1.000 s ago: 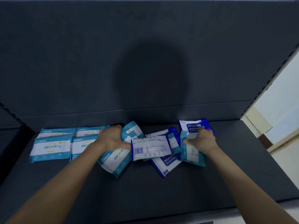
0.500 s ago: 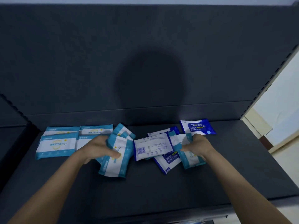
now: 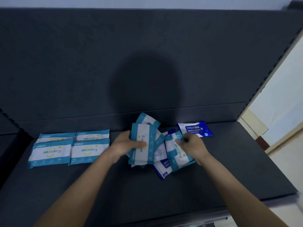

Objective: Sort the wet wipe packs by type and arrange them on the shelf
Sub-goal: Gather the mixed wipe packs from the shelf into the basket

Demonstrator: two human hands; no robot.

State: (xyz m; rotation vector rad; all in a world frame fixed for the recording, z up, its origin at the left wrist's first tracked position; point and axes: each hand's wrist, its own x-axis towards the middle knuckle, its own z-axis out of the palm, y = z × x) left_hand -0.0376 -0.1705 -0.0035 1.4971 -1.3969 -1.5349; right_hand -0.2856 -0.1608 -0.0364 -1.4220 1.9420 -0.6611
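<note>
Both hands are busy in the middle of the shelf [image 3: 229, 169]. The left hand [image 3: 126, 143] is clamped on a small stack of teal packs [image 3: 142, 145], thumb across the top face and the rest of the hand wrapped round the stack's nine o'clock edge. The right hand [image 3: 191, 145] is closed on one more teal pack [image 3: 175, 151] just beside it at three o'clock, pinching the far end.

These packs look light and soft: thin film over a damp wad, so they should bend and slide against each other, and a fanned stack may slip. Gripping across the short edges, with the thumb pressing flat on the middle, seems the safest hold.

Under and between the hands lie white-and-dark-blue alcohol packs [image 3: 162, 169], partly covered; their number is unclear. At one o'clock from the right hand a blue 75% alcohol pack [image 3: 196, 129] lies flat and alone, near the back panel [image 3: 147, 54].

Well apart at nine o'clock, four teal packs [image 3: 70, 148] lie flat and already sorted, two by two, touching or overlapping. The held teal ones likely belong beside them.
</note>
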